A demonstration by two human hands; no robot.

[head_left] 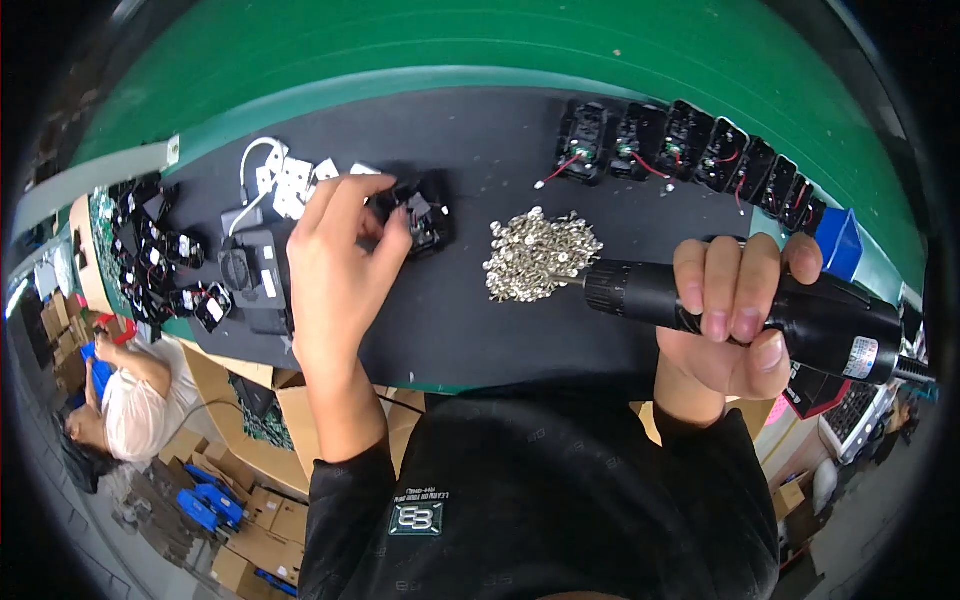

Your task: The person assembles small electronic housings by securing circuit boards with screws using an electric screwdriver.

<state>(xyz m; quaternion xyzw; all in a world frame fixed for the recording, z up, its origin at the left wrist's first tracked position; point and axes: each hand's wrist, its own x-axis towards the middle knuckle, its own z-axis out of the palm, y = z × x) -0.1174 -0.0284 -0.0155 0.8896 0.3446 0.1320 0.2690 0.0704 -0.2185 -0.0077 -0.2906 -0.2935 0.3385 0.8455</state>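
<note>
My right hand [735, 310] is wrapped round a black electric screwdriver [640, 292], which lies level and points left. Its bit reaches the right edge of a heap of small silvery screws [535, 255] on the black mat. At the left, my left hand [345, 250] is closed, thumb and fingers round the near side of a small black plastic housing [428, 215]. Some grey and dark parts show inside that housing. My fingers hide its left side.
Several black housings with red wires [685, 140] stand in a row at the back right, near a blue bin [840, 243]. White parts [290, 185] and a black device [250, 270] lie left. More black assemblies [150, 250] pile farther left. A person [140, 385] sits beyond.
</note>
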